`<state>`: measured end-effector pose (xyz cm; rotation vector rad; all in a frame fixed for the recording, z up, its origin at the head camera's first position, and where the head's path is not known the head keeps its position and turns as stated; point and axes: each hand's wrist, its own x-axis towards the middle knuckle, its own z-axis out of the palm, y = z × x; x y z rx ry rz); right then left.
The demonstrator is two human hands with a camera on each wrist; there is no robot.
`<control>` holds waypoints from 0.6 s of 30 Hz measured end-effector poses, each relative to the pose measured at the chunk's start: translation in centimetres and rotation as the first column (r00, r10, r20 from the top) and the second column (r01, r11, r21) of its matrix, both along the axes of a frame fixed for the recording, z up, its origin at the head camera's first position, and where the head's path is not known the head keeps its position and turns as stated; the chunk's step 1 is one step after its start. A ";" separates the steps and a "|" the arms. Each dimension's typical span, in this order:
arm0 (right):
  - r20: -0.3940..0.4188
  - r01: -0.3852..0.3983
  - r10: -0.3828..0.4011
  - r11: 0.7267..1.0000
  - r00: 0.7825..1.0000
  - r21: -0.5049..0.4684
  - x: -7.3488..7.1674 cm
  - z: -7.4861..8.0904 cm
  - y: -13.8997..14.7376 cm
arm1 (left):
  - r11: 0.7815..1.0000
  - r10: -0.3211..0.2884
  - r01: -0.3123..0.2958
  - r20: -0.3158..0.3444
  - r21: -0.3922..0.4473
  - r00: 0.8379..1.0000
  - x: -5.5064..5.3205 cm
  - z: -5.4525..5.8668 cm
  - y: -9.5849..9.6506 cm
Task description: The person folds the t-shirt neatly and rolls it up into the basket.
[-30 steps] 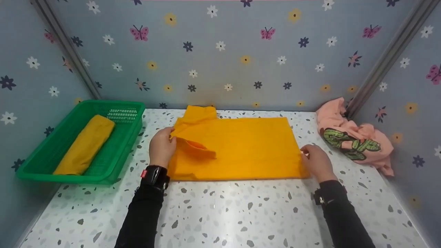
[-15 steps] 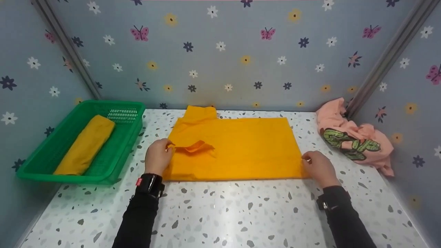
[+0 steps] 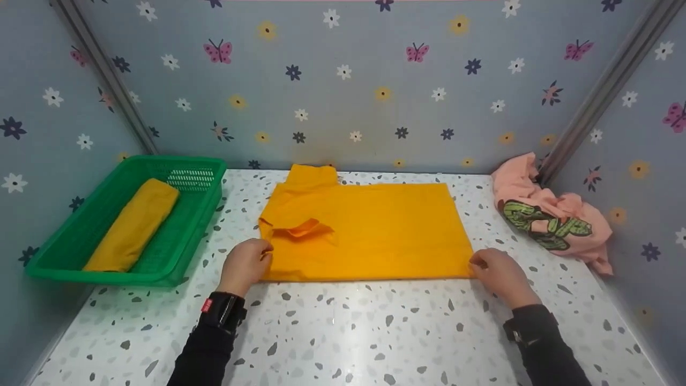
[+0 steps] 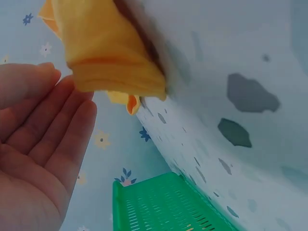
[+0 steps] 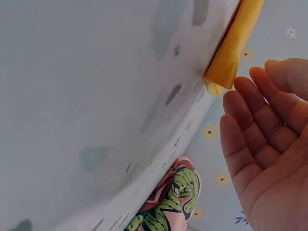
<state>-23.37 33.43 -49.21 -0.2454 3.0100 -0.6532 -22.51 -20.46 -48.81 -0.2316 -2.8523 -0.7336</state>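
A yellow-orange shirt point(image 3: 396, 230) lies folded into a wide flat rectangle on the speckled table. One part sticks out at its back left, and a loose opening stands slightly raised on its left half. My left hand point(image 3: 246, 265) is at the front part of the shirt's left edge. In the left wrist view its fingers point(image 4: 62, 130) are fairly straight, with the tips right at the cloth. At the front right corner is my right hand point(image 3: 501, 273). Its fingers point(image 5: 245, 139) are loosely bent in the right wrist view, tips beside the shirt's corner.
On the left stands a green basket point(image 3: 195, 236) with a folded mustard-yellow cloth point(image 3: 134, 228) inside. A crumpled pink garment point(image 3: 552, 214) with a green print lies at the back right by the wall. Patterned panels point(image 3: 364, 80) enclose the table point(image 3: 343, 332) at the back and sides.
Both hands have moved toward the front along the shirt's side edges. The left hand has let go of the raised cloth at the left edge, and the opening there has shifted forward.
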 end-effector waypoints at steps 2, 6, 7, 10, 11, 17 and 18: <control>-0.014 -0.031 0.031 0.999 0.999 0.015 0.2 -0.1 0.0 | 1.000 -0.023 0.023 -0.017 -0.017 1.000 0.5 -0.2 0.2; -0.040 -0.075 0.078 0.995 0.996 0.066 0.7 -0.3 0.1 | 0.997 -0.065 0.061 -0.064 -0.053 0.996 1.5 -0.6 0.4; -0.041 -0.082 0.085 0.994 0.996 0.077 0.8 -0.3 0.1 | 0.995 -0.074 0.070 -0.065 -0.065 0.995 1.7 -0.7 0.4; -0.033 -0.102 0.106 0.989 0.994 0.104 1.0 -0.3 0.1 | 0.990 -0.087 0.083 -0.036 -0.112 0.996 2.0 -1.0 0.4; -0.029 -0.107 0.111 0.988 0.993 0.110 1.0 -0.3 0.1 | 0.988 -0.091 0.088 -0.023 -0.130 0.996 2.1 -1.1 0.5; -0.036 -0.131 0.138 0.981 0.990 0.146 1.0 -0.2 -0.3 | 0.967 -0.115 0.115 0.015 -0.225 0.993 1.7 -1.6 0.4; -0.036 -0.135 0.142 0.979 0.989 0.153 0.9 -0.2 -0.3 | 0.965 -0.116 0.118 0.021 -0.233 0.993 1.6 -1.6 0.4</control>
